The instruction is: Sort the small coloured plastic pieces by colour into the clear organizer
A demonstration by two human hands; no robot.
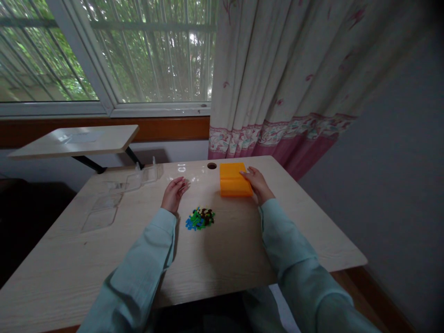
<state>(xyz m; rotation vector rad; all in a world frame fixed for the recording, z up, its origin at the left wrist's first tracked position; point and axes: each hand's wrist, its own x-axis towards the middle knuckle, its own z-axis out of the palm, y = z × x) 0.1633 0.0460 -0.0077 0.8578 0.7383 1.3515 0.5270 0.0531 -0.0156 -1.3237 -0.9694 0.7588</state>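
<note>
My right hand (pixel 257 184) is closed on the right side of an orange plastic box (pixel 232 180), with the thumb over its top and the other fingers partly hidden. The box is at the far side of the table, right of the round hole. My left hand (pixel 174 193) is held with fingers curled together; whether something small or clear is between the fingertips I cannot make out. Between the hands and nearer to me lies a loose pile of small plastic pieces (pixel 200 218) in blue, green, dark brown and pale yellow.
Several clear plastic trays or lids (pixel 100 217) lie on the left of the wooden table (pixel 138 296). A raised side shelf (pixel 79 138) stands at the back left. A round cable hole (pixel 212 166) is near the far edge. A curtain (pixel 256 92) hangs behind.
</note>
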